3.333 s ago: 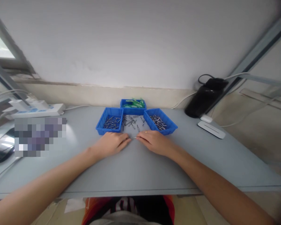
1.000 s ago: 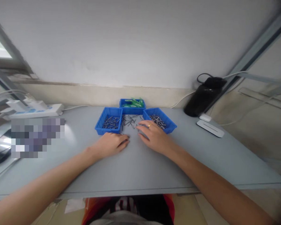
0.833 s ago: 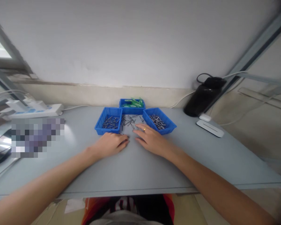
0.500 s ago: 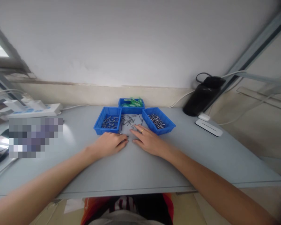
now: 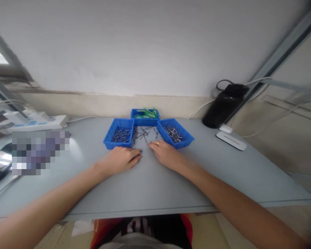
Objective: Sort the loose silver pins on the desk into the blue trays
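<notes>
1. Your left hand [image 5: 121,159] rests palm down on the table [image 5: 150,186], fingers curled loosely; whether it pinches a part cannot be told, though a small dark piece lies at its fingertips
2. Your right hand [image 5: 166,155] lies just beside it, fingers extended toward the loose pins [image 5: 144,133]; its fingertips reach the near edge of the scatter, and no grip is visible
3. The loose pins lie on the bare table between the left tray [image 5: 119,137] and the right tray [image 5: 175,135], in front of the rear tray [image 5: 144,113] that holds green parts
4. Both side trays hold similar metal pins; the parts are too small to tell apart here
5. Risk: a sweeping finger may roll pins off toward the table edge, because they are thin and round
6. Risk: a pinch on a crowded patch may lift two pins at once, or drop one
7. Risk: a wrist moved sideways may knock a tray wall and spill its contents
8. Risk: a pin may land in the wrong tray, since the trays stand close together and look alike
</notes>
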Demonstrator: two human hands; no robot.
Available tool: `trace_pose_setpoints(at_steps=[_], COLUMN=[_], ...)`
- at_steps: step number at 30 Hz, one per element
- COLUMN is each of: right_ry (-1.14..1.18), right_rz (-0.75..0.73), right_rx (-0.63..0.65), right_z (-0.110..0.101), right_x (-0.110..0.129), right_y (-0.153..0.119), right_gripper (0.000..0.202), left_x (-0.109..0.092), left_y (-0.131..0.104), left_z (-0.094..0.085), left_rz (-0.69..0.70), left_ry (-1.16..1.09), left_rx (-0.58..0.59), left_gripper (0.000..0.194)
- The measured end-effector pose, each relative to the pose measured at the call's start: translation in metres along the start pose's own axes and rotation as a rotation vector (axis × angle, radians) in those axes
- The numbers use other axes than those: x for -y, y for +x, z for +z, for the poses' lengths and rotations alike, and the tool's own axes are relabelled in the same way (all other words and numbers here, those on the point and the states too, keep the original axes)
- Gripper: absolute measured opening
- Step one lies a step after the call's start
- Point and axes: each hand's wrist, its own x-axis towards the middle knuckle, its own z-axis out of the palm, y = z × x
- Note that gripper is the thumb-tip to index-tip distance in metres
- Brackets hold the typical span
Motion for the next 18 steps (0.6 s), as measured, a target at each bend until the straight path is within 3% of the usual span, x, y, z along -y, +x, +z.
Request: trace_pose_setpoints(at_steps=[5,10,18], right_ry=[0.001,0.076,0.251], right_rz=[0.034,0.054,-0.095], right_rx=[0.039,0.031,0.049], right_z=[-0.004,-0.009,-0.015], right_x=[-0.002,0.001,0.011], right_y=[-0.002,-0.004,-0.005], right_gripper=[0.044,0.045,0.042], left_x=[0.000,-0.001,-0.002], left_y=[0.000,0.000,0.001], left_z=[-0.002,-0.001,-0.003], left_rz=[-0.007,-0.006,-0.022], left_ry=[-0.013,0.001,0.010], left_rx=[0.006,0.008,0.035], left_gripper=[0.028,0.028,0.030])
